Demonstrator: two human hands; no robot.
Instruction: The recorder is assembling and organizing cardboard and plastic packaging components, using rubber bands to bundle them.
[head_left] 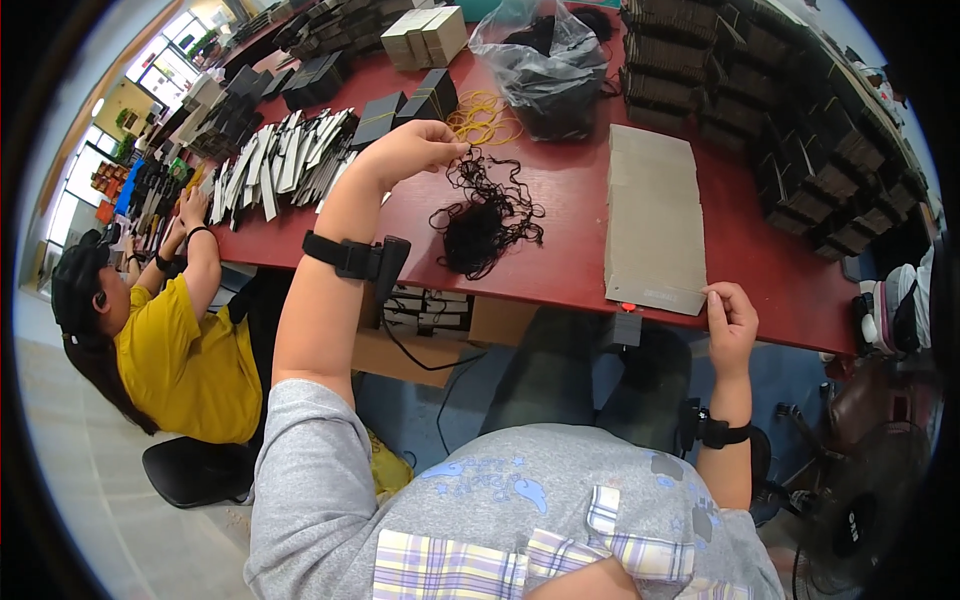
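Observation:
My left hand [417,153] is raised over the table, thumb and fingertips pinched on the upper end of a loose tangle of black cord [478,232]. Most of the tangle lies in a dark clump on the red tabletop. Towards the front edge lies a long grey cardboard piece [655,215], its near end close to the table's edge. My right hand [733,325] is closed at its near right corner, with thumb and forefinger pinching there. Whether a thin strand is also between those fingers is too small to tell.
Yellow rubber bands [487,120] and a clear plastic bag [545,70] of black material sit beyond the cord. Tall stacks of dark card [800,130] line the right. White and black strips [290,155] lie left, near a co-worker in a yellow shirt [185,360].

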